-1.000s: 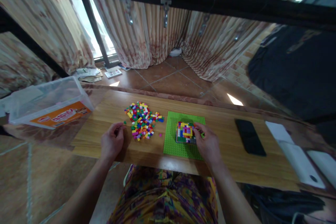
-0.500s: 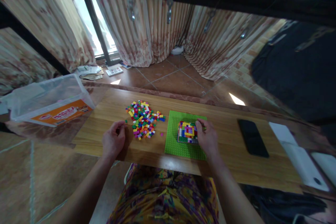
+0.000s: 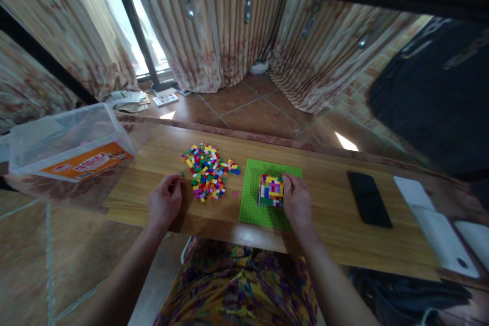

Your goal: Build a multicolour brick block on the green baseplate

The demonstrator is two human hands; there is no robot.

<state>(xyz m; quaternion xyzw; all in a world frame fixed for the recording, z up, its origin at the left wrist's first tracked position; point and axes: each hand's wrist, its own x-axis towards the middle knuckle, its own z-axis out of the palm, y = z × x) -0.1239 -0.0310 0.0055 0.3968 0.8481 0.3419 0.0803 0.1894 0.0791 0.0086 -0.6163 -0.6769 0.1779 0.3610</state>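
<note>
My left hand [image 3: 165, 201] rests on the wooden table left of a pile of loose toy bricks [image 3: 208, 175]. Its fingers are curled, thumb and forefinger together; a small green brick [image 3: 182, 174] shows right at their tips, and whether they grip it I cannot tell. A block-shaped build of many-coloured toy bricks [image 3: 271, 191], with yellow and purple on top, stands on a green studded baseplate [image 3: 250, 214]. My right hand [image 3: 298, 198] is closed at the right side of this build, covering that end. What its fingertips pinch is hidden.
One pink brick [image 3: 235, 193] lies between pile and baseplate. A black phone [image 3: 369, 199] and a white device [image 3: 439, 234] are on the right of the table [image 3: 328, 244]. A clear plastic box [image 3: 72, 145] with an orange label stands at left. Curtains [image 3: 229, 41] hang beyond.
My right hand has shifted slightly left along the build's right side. My left hand stays by the green brick. The whole view has tipped a little.
</note>
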